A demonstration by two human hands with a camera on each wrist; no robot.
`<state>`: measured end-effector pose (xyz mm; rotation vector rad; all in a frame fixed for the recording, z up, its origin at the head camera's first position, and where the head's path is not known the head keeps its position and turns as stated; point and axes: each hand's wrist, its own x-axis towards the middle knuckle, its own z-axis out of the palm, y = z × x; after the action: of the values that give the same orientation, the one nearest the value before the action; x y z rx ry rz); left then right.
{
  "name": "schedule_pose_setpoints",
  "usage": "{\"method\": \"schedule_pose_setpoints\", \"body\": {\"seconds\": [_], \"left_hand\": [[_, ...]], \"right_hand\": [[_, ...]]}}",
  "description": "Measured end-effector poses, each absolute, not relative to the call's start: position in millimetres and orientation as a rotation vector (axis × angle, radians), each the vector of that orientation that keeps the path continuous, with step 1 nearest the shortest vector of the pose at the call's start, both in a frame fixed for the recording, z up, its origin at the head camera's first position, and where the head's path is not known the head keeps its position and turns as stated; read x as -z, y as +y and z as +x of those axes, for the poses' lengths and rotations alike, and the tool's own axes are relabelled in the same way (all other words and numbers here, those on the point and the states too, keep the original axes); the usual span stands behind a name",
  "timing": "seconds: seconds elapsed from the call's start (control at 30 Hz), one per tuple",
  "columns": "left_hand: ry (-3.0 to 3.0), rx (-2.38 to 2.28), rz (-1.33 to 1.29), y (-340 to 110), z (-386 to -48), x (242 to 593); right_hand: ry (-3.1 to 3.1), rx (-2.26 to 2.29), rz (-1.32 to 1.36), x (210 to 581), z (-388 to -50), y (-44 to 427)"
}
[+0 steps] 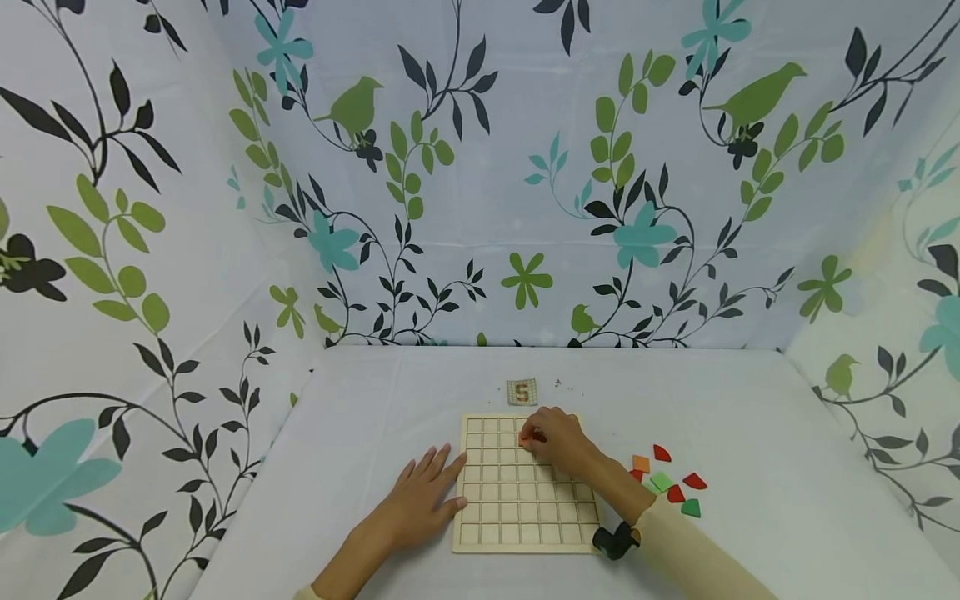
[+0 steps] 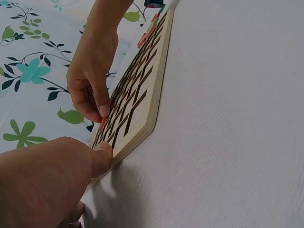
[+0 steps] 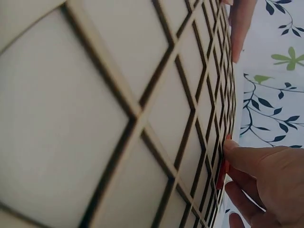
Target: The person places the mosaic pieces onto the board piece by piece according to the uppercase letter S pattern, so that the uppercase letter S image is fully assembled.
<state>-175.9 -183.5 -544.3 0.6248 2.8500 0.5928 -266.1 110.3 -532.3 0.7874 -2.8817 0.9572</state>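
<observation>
A pale wooden board with a raised square grid (image 1: 497,512) lies flat on the white table. Near the board's far edge, the right hand (image 1: 558,440) pinches a small red-orange piece (image 1: 524,440) between thumb and fingers, down at the grid. In the right wrist view, the right hand (image 3: 266,180) has its thumb against the red piece (image 3: 222,173). Fingers spread, the left hand (image 1: 420,502) rests at the board's left edge; its thumb touches the rim in the left wrist view, where the left hand (image 2: 52,175) is close to the camera.
Loose red, orange and green pieces (image 1: 662,481) lie right of the board, beside the right forearm. Beyond the board's far edge is a small square card marked with a figure (image 1: 522,392). A black object (image 1: 615,541) is at the right wrist. Patterned cloth surrounds the table.
</observation>
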Motion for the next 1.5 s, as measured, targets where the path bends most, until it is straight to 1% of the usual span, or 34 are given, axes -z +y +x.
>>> {"method": "schedule_pose_setpoints", "body": {"seconds": [0.43,0.8,1.0,1.1,1.3,1.5], "left_hand": [[2.856,-0.59,0.625,-182.1,-174.8,544.1],[2.853,-0.59,0.62,-182.5,-176.3,543.4],[2.848,-0.6,0.624,-182.7,-176.4,543.0],[2.848,-0.598,0.625,-181.9,-175.8,543.2],[2.852,-0.597,0.625,-181.8,-176.4,543.9],[2.856,-0.584,0.627,-181.7,-176.3,544.8]], "right_hand": [[-2.791,-0.941,0.902,535.7,-261.9,111.1],[-2.754,-0.832,0.88,540.5,-260.4,113.0],[-2.834,-0.901,0.669,529.7,-249.3,135.8],[-2.872,-0.947,0.512,523.2,-242.7,160.0],[-2.963,-0.908,0.284,507.9,-232.5,216.4],[-3.108,-0.719,0.094,501.5,-220.9,255.1]]}}
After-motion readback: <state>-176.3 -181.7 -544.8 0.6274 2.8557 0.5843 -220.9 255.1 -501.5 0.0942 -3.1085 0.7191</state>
